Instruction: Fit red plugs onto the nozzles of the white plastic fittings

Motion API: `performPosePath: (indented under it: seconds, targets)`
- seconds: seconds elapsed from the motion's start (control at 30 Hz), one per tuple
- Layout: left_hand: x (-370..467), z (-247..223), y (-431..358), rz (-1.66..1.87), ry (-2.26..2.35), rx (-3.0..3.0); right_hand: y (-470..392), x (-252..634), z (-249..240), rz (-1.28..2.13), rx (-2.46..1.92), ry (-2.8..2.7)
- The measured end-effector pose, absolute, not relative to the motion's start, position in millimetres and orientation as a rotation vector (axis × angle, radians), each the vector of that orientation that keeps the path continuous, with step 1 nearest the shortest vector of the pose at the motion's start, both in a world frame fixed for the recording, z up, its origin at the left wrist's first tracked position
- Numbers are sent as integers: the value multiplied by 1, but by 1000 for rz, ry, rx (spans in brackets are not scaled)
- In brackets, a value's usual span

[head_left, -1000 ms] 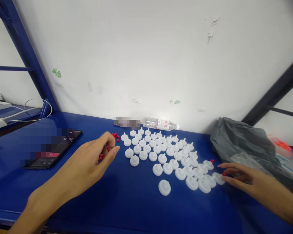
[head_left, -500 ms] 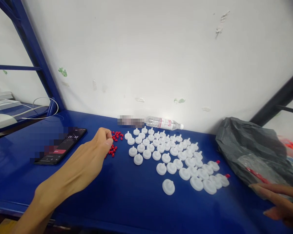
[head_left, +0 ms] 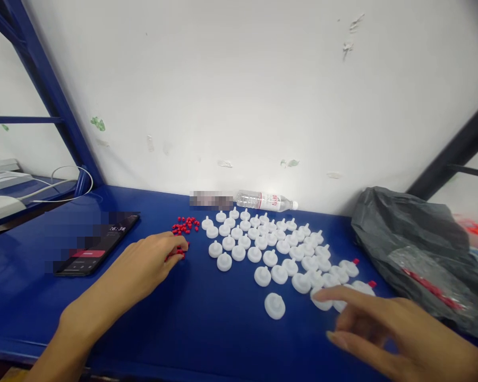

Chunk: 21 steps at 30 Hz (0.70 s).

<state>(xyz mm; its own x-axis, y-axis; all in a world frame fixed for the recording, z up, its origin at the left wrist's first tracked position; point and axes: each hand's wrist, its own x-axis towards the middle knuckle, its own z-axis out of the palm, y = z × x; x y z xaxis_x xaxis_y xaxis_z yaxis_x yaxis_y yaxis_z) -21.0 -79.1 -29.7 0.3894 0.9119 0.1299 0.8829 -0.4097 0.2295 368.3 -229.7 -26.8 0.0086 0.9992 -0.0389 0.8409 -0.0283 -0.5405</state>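
Small red caps (head_left: 188,223) lie in a loose pile on the blue table (head_left: 207,323). My left hand (head_left: 153,260) rests over the near part of the pile, thumb and forefinger bent around a few caps, their tips apart. Several white round pieces with short spouts (head_left: 274,306) are spread across the middle. Two at the right carry a red cap (head_left: 356,261) on the spout. My right hand (head_left: 382,323) hovers over the near right white pieces, thumb and forefinger spread, nothing between them.
A phone (head_left: 99,244) lies at the left. A clear bottle (head_left: 265,201) lies on its side by the wall, beside a blurred item (head_left: 211,200). A dark plastic bag (head_left: 414,233) with a clear packet of red pieces (head_left: 434,289) is at the right.
My right hand has come in from the right edge to the white pieces. My left hand has lowered slightly onto the red caps, and its fingers have parted.
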Motion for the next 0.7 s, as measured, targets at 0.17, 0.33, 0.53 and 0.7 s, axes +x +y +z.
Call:
performPosePath:
  seconds: [0.17, 0.33, 0.53, 0.7]
  targets:
    - [-22, -34, -74, 314, 1584, 2538, -213, 324, -24, 589, -1848, -2049]
    - [-23, -38, -70, 235, 1573, 2572, -208, 317, -28, 618, -1862, -2091]
    - [-26, -41, -68, 237, 1541, 2589, -200, 305, -38, 661, -1854, -2091]
    - [-25, -39, -71, 329, 1490, 2613, -191, 292, -32, 648, -1867, -2179]
